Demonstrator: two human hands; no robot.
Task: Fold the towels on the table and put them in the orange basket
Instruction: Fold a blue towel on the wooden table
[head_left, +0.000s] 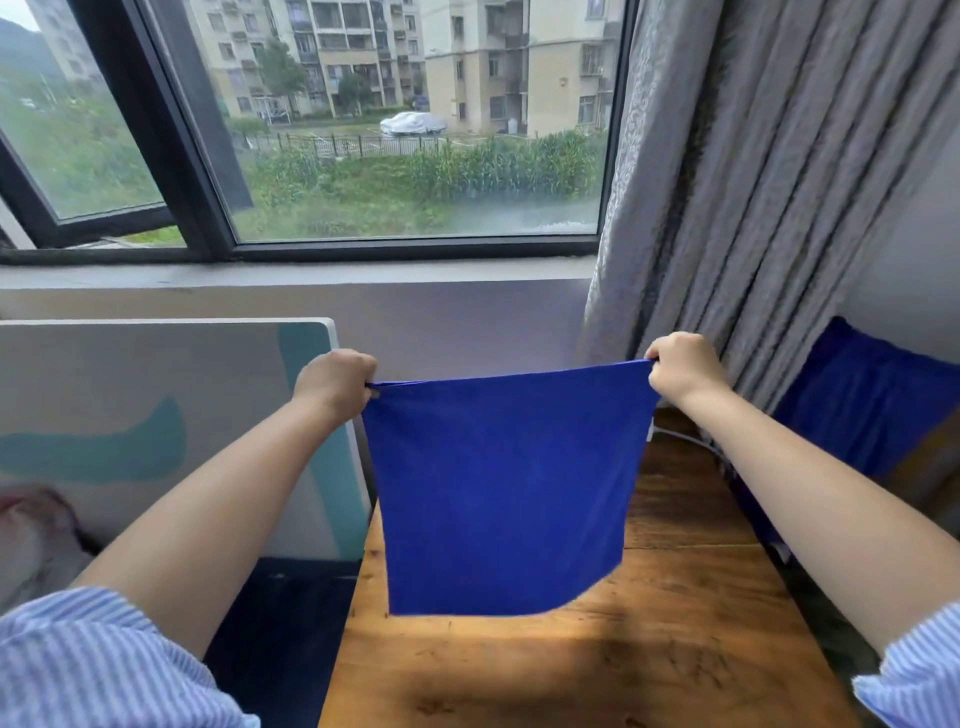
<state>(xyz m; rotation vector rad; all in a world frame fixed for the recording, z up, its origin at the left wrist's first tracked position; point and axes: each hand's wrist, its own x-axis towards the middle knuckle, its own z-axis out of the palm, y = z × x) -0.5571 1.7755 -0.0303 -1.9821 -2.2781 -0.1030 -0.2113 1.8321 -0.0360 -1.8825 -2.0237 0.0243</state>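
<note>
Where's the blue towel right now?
Centre of the head view: the blue towel hangs above the wooden table, its top corners pinched by the left hand and right hand.

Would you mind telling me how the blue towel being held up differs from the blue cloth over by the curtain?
The held towel hangs flat and taut in the air, with the left hand and right hand each gripping a top corner; the blue cloth at the right is untouched and lies draped and rumpled. The held towel shows whole above the wooden table; the other cloth is partly hidden by the right arm. Both are the same deep blue.
</note>
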